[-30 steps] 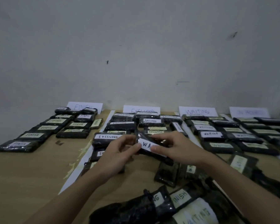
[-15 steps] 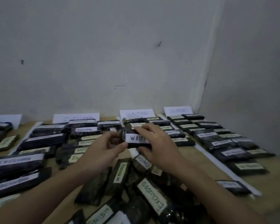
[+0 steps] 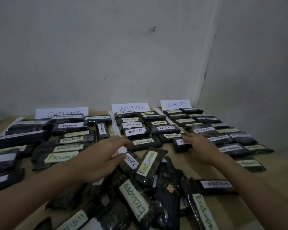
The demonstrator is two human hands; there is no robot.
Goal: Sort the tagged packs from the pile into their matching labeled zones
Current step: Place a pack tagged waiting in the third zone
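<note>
My right hand (image 3: 201,149) holds the right end of a dark pack tagged WAITING (image 3: 179,145). The pack lies at the near end of the right column of the WAITING zone, below its sign (image 3: 130,107). Part of its tag is hidden under my fingers. My left hand (image 3: 103,157) hovers with relaxed, spread fingers and holds nothing, over the far edge of the pile (image 3: 148,188). Its fingertips are close to a pack tagged FINISH (image 3: 131,161). The pile holds several packs tagged EXCLUDED, FINISH and WAITING.
Rows of sorted packs fill the EXCLUDED zone (image 3: 61,112) on the left and the ON PROGRESS zone (image 3: 175,104) on the right. White strips separate the zones on the wooden table (image 3: 189,166). Walls close the back and right side.
Both hands held the WAITING pack up in front of me. My right hand has since carried it right and down into the WAITING zone, and my left hand has let go and dropped toward the pile.
</note>
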